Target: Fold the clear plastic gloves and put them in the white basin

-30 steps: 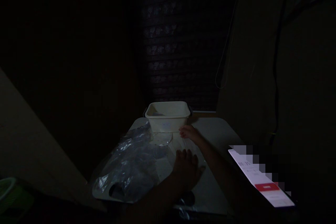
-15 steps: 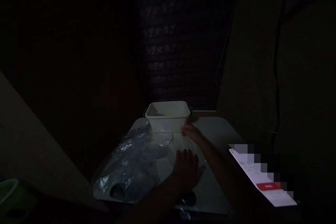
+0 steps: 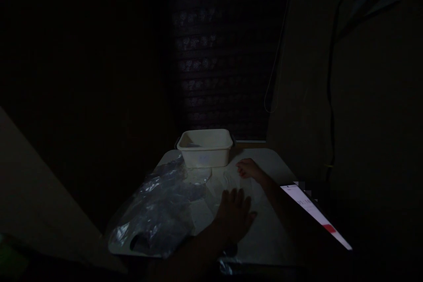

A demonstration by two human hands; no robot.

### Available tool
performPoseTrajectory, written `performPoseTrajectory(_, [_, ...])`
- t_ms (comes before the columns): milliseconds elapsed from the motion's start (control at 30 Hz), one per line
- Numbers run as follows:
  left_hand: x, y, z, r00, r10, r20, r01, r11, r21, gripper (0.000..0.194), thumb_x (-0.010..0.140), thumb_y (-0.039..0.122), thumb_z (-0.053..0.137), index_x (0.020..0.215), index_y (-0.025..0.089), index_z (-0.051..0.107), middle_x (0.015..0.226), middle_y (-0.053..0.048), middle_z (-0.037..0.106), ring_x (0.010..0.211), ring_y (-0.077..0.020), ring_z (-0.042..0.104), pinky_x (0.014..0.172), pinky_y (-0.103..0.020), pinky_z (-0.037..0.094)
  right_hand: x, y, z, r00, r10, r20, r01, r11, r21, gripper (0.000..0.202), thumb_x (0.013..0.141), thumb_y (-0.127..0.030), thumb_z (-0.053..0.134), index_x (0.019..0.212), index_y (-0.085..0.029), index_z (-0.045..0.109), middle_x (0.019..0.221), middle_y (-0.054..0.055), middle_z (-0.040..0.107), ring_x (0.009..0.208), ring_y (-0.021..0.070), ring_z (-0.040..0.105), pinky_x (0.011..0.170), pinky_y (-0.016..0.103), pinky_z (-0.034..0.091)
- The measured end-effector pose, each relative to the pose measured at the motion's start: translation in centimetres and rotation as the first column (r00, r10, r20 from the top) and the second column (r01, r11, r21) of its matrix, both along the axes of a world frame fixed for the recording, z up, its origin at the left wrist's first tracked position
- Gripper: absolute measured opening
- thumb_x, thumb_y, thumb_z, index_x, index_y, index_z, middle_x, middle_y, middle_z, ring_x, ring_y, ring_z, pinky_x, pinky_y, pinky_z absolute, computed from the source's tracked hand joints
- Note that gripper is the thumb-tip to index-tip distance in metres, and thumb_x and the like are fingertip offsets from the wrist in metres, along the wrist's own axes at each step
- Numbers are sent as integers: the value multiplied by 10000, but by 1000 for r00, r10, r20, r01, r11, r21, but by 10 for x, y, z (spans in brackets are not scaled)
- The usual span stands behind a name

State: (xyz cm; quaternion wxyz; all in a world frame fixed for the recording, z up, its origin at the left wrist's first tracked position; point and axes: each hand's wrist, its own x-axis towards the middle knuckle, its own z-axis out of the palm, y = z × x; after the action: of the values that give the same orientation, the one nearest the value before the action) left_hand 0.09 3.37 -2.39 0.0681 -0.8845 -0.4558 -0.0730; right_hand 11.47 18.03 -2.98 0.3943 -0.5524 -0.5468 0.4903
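The scene is very dark. At lower centre of the frame the left hand (image 3: pixel 235 211) lies palm down with its fingers spread open and flat on a thin, pale, translucent sheet (image 3: pixel 228 183) that lies on the white tabletop (image 3: pixel 274 238). Just above and to the right, the right hand (image 3: pixel 248 168) rests on the far part of the same sheet with its fingers curled loosely; whether they pinch the sheet cannot be told. A crumpled clear plastic bag (image 3: pixel 158 211) lies at lower left of centre, touching the sheet. A cream rectangular plastic tub (image 3: pixel 204 147) stands at the table's far edge, near the right hand. A lit phone screen (image 3: pixel 313 213) glows at lower right.
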Motion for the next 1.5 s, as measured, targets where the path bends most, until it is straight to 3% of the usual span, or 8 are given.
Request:
performPoseTrajectory(133, [7,-2,4,998,-51,-27,50,998,-47,467,782,389,58,1095,186,339,1150,-87,350,1036,-241,281,834,-450,159,5,3,-3,1000,-13,-25,13,1000,-16,96,606,-150,433,511,-148,448,364,-42,455,323,63,432,372,194,386])
performPoseTrajectory(433, [8,-3,4,999,-37,-38,36,998,-42,456,783,387,71,1081,190,354,1141,-85,354,1035,-242,279,837,-453,153,8,15,-10,998,-33,-59,35,999,35,109,595,-136,435,492,-149,466,371,-45,463,352,60,447,400,175,378])
performPoseTrajectory(733, [9,-7,4,999,-34,-17,34,998,-46,455,786,381,67,1115,189,315,1183,-81,311,1073,-233,231,846,-443,153,16,4,-1,999,-34,-17,35,998,53,107,600,-157,435,494,-145,453,364,-46,448,325,53,424,360,171,358])
performPoseTrajectory(1133, [10,-10,5,997,-74,-12,74,997,-30,458,784,386,73,1045,176,386,1119,-82,380,1008,-224,314,844,-441,152,20,7,-8,999,-37,12,37,999,15,135,584,-122,426,453,-152,433,327,-58,428,294,58,410,354,180,354])
performPoseTrajectory(1500, [15,-14,5,990,-143,4,143,989,-34,439,787,372,81,1082,184,346,1134,-81,367,1023,-216,302,835,-427,184,33,-14,15,993,46,107,-35,994,-105,129,619,-167,423,496,-144,448,322,-46,422,273,71,407,347,209,366])
